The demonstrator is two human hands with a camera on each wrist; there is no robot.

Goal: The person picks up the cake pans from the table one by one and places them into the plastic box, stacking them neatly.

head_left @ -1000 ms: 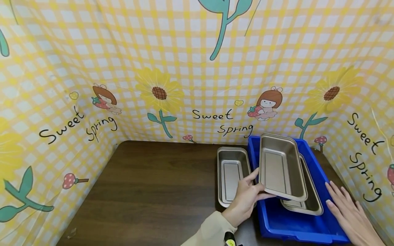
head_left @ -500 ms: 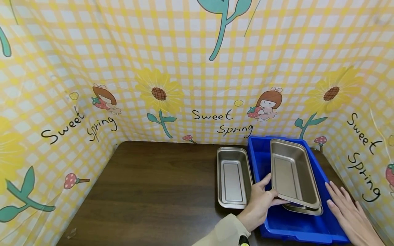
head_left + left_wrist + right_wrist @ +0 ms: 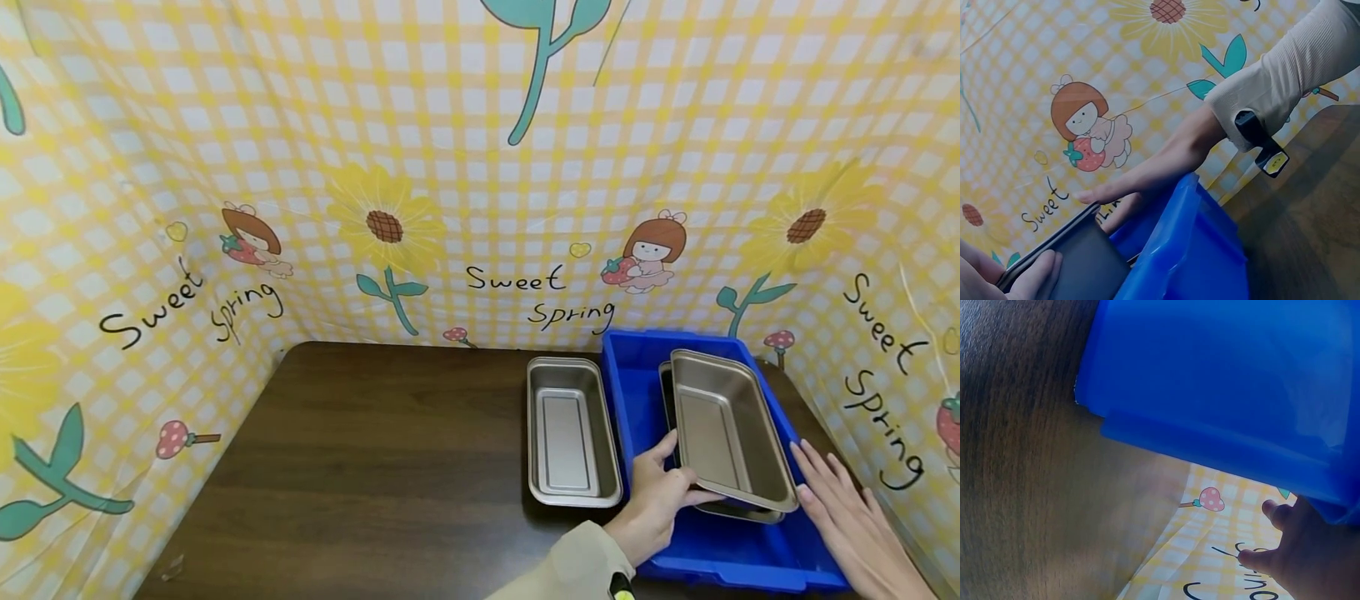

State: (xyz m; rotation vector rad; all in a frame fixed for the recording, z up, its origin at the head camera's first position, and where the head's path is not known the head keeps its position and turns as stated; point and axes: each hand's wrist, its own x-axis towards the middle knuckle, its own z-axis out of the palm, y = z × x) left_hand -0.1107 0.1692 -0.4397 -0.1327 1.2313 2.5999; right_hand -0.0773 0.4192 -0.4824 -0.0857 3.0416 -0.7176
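Note:
My left hand (image 3: 654,504) pinches the near-left rim of a metallic brown loaf pan (image 3: 723,429), thumb on one side and fingers beneath. This pan is tilted over a second loaf pan (image 3: 763,515), which lies in the blue bin (image 3: 738,573) and is mostly hidden. In the left wrist view, my fingers (image 3: 1038,275) curl against the pan's dark outer wall (image 3: 1088,269). My right hand (image 3: 855,521) rests on the bin's right rim with its fingers extended. Part of that hand (image 3: 1310,550) shows dark beside the bin in the right wrist view.
Left of the bin, another loaf pan (image 3: 567,442) stands on the dark wooden table (image 3: 375,467). A yellow checked cloth (image 3: 487,192) surrounds the table at the back and sides. A small clear scrap (image 3: 172,568) lies at the table's front left.
My left hand has carried the tilted loaf pan to the right and slightly nearer, over the pan in the bin. My right hand has stayed by the bin's right rim.

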